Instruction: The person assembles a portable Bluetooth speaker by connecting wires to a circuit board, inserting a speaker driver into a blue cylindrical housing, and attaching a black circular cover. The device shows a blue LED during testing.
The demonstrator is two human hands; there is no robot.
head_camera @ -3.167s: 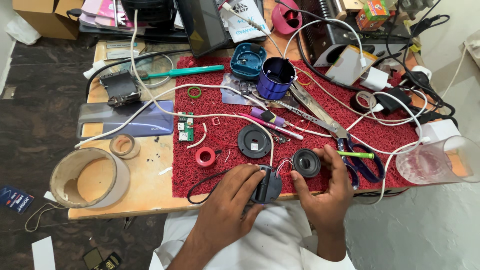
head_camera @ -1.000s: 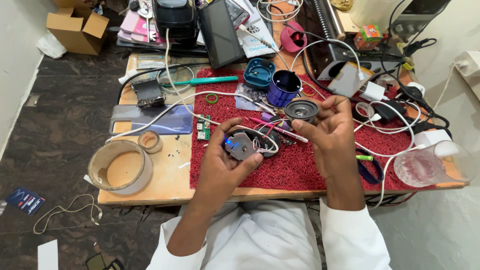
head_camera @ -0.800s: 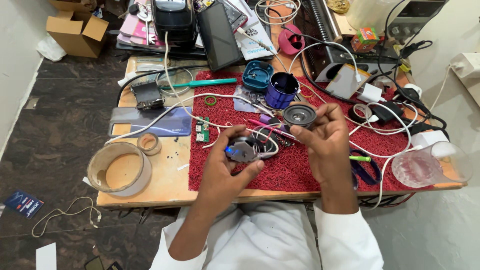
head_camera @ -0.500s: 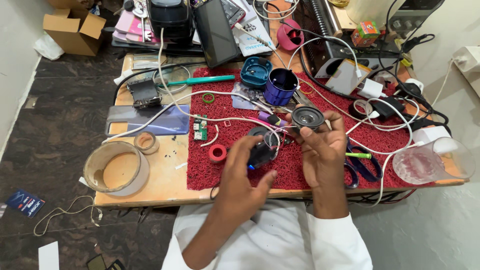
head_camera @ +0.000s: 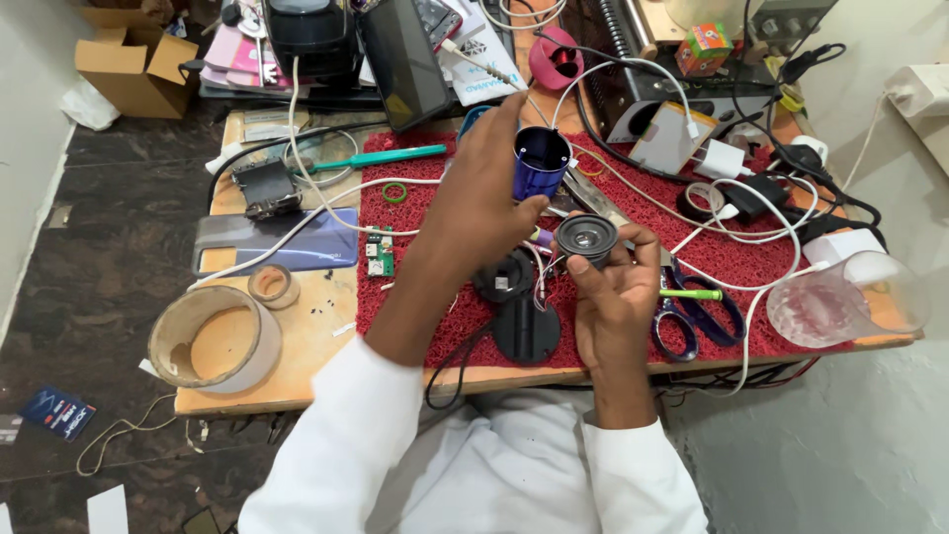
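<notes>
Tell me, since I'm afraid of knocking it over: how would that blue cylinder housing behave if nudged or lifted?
The blue cylinder housing stands upright on its end, taller than wide, so a side nudge would probably tip it, and once down its round wall would likely roll. It looks hollow with an open top, so probably light. The left hand touches its side; its glossy surface may be a little slippery.

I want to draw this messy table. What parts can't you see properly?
- Head view: the left hand covers the side of the blue cup and the mat behind it.
- The right hand hides the back of the round speaker.
- The picture's top edge cuts off the black box.
- The small circuit board's parts are too small.
</notes>
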